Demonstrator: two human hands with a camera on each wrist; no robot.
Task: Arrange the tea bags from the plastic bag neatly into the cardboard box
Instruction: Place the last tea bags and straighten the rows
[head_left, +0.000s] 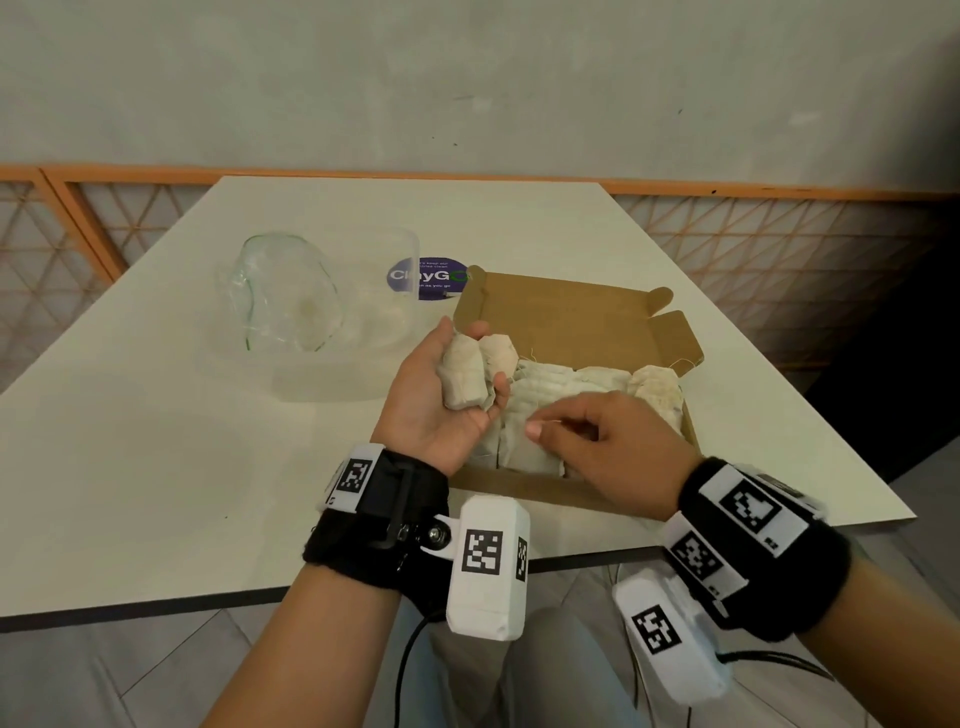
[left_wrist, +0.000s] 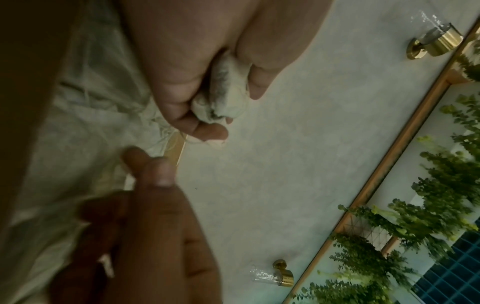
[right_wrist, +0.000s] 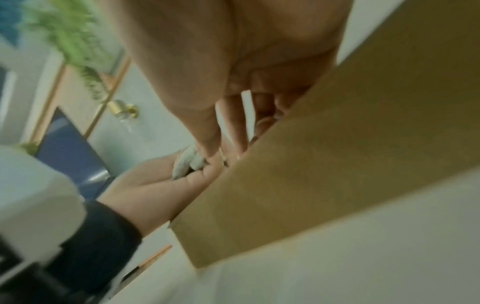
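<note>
My left hand (head_left: 474, 357) is turned palm up over the left end of the open cardboard box (head_left: 519, 488) and grips several pale tea bags (head_left: 460, 387). The left wrist view shows the same bundle (left_wrist: 226, 86) between thumb and curled fingers. More tea bags (head_left: 550, 384) lie packed in rows inside the box. My right hand (head_left: 550, 428) hovers just above them, fingers loosely curled, thumb pointing left toward the left hand, nothing visible between its fingertips (left_wrist: 155, 170). The clear plastic bag (head_left: 285, 296) sits crumpled at the far left and looks empty.
The box lid (head_left: 561, 312) stands open behind the box with its side flaps out. A translucent plastic tub (head_left: 343, 374) lies under the bag. A purple round sticker (head_left: 426, 278) is on the white table (head_left: 156, 467), whose front edge is close to my wrists.
</note>
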